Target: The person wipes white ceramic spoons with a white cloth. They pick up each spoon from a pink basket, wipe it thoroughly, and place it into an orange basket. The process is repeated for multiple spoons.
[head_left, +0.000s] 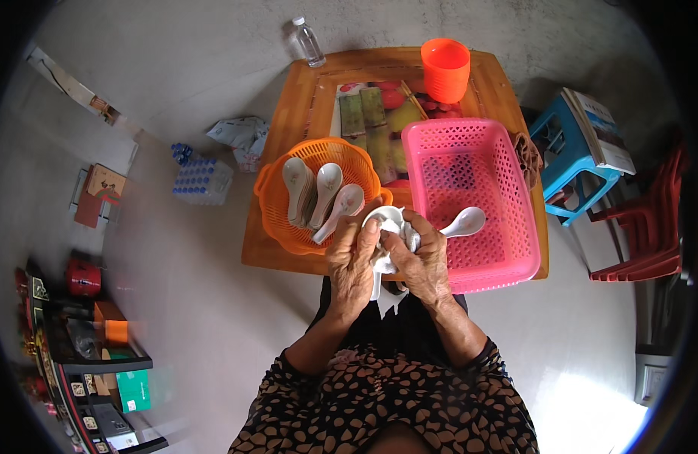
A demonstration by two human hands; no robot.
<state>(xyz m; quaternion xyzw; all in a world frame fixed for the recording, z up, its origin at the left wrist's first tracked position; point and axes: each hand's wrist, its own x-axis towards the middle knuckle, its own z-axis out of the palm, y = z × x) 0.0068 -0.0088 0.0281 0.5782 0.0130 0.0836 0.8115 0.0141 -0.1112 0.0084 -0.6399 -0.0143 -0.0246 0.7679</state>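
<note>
We see a glossy white ceramic spoon (pixel 461 224), its bowl lying over the perforated pink plastic basket (pixel 508 197), and a crumpled white cloth (pixel 385 227) bunched at its handle. Our left hand (pixel 353 261) and right hand (pixel 424 261) both curl tight around the cloth. Beside them, a round orange mesh basket (pixel 288 219) holds three similar spoons (pixel 322 193).

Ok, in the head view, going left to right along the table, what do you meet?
Orange basket with three white spoons → left hand → right hand → white spoon → pink basket → blue stool → red chairs.
</note>
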